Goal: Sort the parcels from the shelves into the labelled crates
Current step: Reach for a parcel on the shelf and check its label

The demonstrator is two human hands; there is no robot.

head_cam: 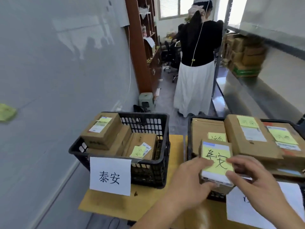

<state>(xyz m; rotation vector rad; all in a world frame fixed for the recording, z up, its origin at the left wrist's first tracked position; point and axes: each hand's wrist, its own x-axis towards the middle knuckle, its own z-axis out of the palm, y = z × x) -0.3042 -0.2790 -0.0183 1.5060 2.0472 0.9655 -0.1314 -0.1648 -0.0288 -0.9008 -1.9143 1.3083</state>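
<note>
Both hands were on one small parcel (216, 164) here, a cardboard box with a yellow sticky note (217, 160) on its top face, handwritten in dark marker. The left hand (189, 182) gripped its near-left side, thumb laid across the top edge and fingers curled under the lower corner; the right hand (254, 180) clamped the right edge, thumb pressing the top and forefinger curled over the note's far corner. The parcel was held up over the near rim of the right crate (189, 146), a black plastic one packed with larger cartons (247, 136), each wearing its own yellow note. A white sheet (257, 210) hung on that crate's front, its writing mostly cut off by the right hand. Off to the left, well apart from the held parcel, sat the left crate (148, 169), black lattice walls, a white label (110, 176) with two printed characters on its front, and several brown boxes (102, 129) stacked inside, the top one riding above the rim. Both crates stood on a yellow-topped table (125, 202). Behind them, another person (196, 63) in a black top and long white skirt stood facing away beside metal shelves (250, 90), where more cardboard boxes (244, 53) were stacked. A wooden bookcase (145, 47) ran along the left wall, with a small green stool (146, 100) at its foot.
</note>
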